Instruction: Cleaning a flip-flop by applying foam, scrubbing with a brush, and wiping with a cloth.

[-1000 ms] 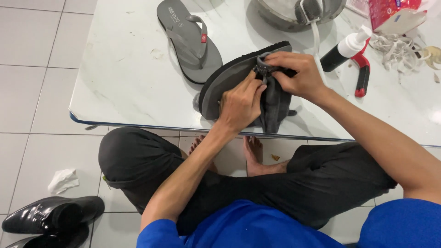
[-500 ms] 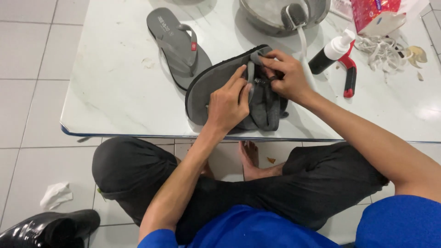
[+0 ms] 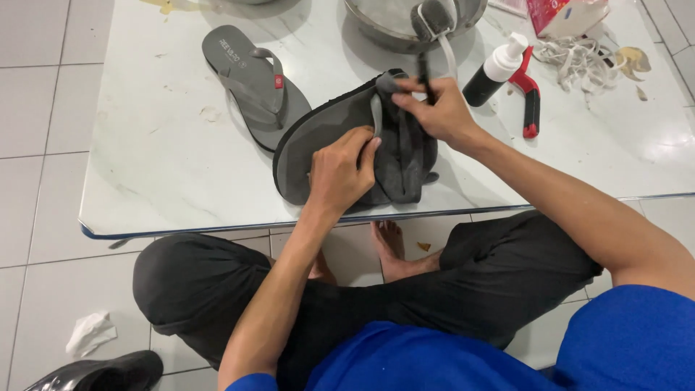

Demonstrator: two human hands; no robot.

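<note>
Two hands grip a dark grey flip-flop [image 3: 318, 137] tilted on the desk [image 3: 159, 166]: left hand [image 3: 340, 174] fingers press its sole, right hand [image 3: 434, 108] fingers pinch its strap.

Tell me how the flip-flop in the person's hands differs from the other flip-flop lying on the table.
The held flip-flop is tilted up on its edge; the other flip-flop lies flat, strap side up. The held one is gripped by both the left hand and the right hand, with a dark cloth against it; the other is untouched and lies apart, further left on the table. Both are grey with the same shape.
</note>
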